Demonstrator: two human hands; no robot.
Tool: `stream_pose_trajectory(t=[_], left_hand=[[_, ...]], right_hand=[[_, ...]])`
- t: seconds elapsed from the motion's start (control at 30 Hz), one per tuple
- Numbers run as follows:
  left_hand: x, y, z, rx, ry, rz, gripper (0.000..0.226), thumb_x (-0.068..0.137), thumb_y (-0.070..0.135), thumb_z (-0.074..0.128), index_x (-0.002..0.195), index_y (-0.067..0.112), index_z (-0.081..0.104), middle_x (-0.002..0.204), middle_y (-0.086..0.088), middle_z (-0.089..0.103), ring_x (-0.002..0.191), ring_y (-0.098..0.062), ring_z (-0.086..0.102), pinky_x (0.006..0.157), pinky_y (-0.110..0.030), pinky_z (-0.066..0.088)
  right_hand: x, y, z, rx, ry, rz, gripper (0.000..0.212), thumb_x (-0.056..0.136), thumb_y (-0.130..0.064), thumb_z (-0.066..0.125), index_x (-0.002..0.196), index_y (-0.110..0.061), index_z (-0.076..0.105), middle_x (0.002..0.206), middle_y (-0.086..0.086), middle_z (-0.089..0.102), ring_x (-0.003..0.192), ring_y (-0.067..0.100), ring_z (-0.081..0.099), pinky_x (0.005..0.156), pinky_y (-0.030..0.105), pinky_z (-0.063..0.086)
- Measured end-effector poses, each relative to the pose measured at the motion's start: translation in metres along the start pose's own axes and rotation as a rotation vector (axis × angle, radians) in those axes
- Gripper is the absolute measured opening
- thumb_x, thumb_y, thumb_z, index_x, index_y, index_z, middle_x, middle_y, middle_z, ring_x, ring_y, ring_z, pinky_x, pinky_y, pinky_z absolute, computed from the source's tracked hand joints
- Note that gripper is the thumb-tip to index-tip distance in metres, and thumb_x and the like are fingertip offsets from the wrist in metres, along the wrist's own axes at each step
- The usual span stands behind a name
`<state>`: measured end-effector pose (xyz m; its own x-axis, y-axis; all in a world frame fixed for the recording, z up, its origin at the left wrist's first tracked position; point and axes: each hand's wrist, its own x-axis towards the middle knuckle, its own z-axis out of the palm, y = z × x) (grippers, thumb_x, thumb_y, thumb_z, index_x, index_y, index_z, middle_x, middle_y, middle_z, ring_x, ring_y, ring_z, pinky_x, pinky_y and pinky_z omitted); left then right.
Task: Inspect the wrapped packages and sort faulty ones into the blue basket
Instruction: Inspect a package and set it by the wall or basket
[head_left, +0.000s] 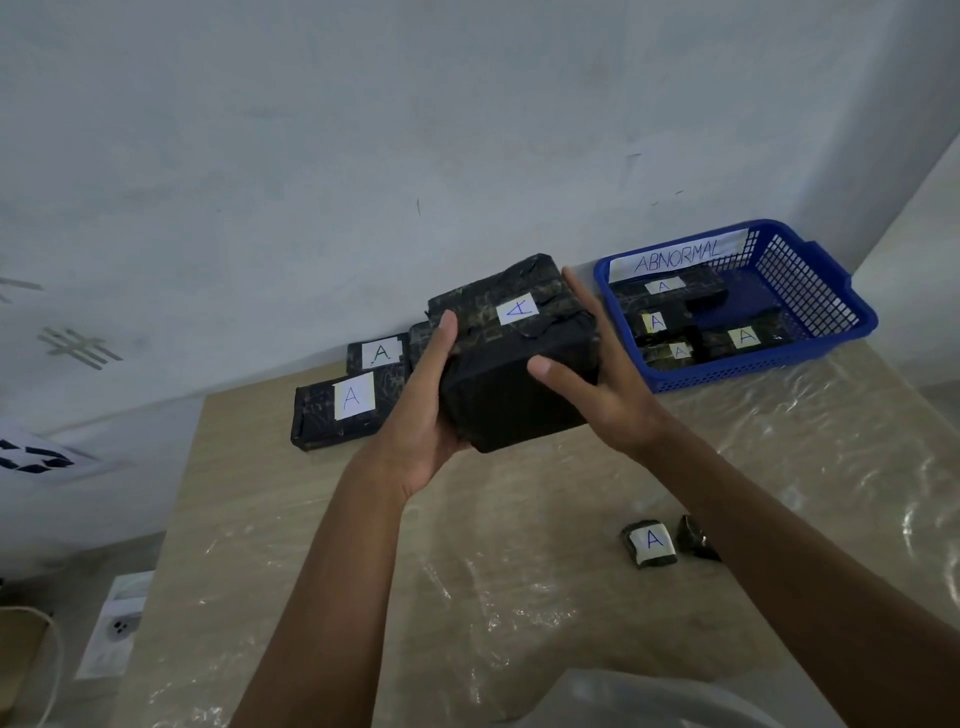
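I hold a large black wrapped package (511, 384) with a white "A" label above the table, tilted. My left hand (423, 410) cups its left side and underside, thumb on top. My right hand (602, 374) grips its right side, thumb on the front face. The blue basket (810, 291), labelled "ABNORMAL", stands at the back right and holds several black "A" packages. Two more black "A" packages (337, 410) (376, 353) lie by the wall at the left. A small "A" package (649, 543) and a dark scrap (693, 538) lie under my right forearm.
The wooden table (363, 571) is covered in clear plastic film and stands against a white wall. Its left edge drops to the floor, where a white box (117, 623) and a printed sheet (36, 457) lie.
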<state>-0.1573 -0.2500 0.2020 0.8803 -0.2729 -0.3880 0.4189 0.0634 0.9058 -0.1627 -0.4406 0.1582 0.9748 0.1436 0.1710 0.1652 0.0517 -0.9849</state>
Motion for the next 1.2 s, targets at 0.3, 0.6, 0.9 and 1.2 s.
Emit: stream_pose_trajectory(t=[0.3, 0.6, 0.9, 1.2], left_hand=[[0.007, -0.020, 0.004, 0.095, 0.188, 0.384, 0.086, 0.078, 0.053, 0.077, 0.151, 0.019, 0.046, 0.140, -0.003, 0.064, 0.129, -0.020, 0.062, 0.112, -0.047, 0.048], [0.013, -0.016, 0.001, 0.016, 0.120, 0.268, 0.067, 0.080, 0.051, 0.074, 0.137, 0.019, 0.063, 0.132, -0.005, 0.070, 0.123, -0.023, 0.067, 0.110, -0.046, 0.050], [0.017, -0.015, -0.003, 0.000, 0.110, 0.201, 0.056, 0.086, 0.036, 0.072, 0.135, 0.010, 0.064, 0.127, -0.010, 0.073, 0.120, -0.027, 0.069, 0.099, -0.039, 0.054], [0.018, -0.021, -0.003, 0.061, 0.136, 0.198, 0.056, 0.078, 0.038, 0.078, 0.128, 0.015, 0.069, 0.121, -0.008, 0.075, 0.114, -0.026, 0.071, 0.108, -0.050, 0.051]], right_hand=[[0.008, -0.004, 0.007, 0.133, 0.038, 0.110, 0.093, 0.085, -0.054, 0.070, 0.163, -0.036, 0.021, 0.147, -0.008, 0.053, 0.132, 0.009, 0.058, 0.105, 0.033, 0.054], [0.012, -0.003, 0.000, 0.158, 0.111, 0.121, 0.086, 0.084, -0.045, 0.073, 0.158, -0.031, 0.033, 0.140, -0.004, 0.059, 0.125, 0.012, 0.063, 0.104, 0.033, 0.054], [0.008, 0.003, -0.002, 0.230, 0.029, 0.215, 0.061, 0.087, -0.032, 0.072, 0.143, -0.034, 0.047, 0.135, -0.003, 0.066, 0.121, 0.013, 0.067, 0.100, 0.032, 0.057], [0.008, 0.005, -0.001, 0.227, 0.034, 0.203, 0.078, 0.087, -0.041, 0.072, 0.155, -0.038, 0.035, 0.143, -0.004, 0.060, 0.126, 0.015, 0.064, 0.102, 0.038, 0.057]])
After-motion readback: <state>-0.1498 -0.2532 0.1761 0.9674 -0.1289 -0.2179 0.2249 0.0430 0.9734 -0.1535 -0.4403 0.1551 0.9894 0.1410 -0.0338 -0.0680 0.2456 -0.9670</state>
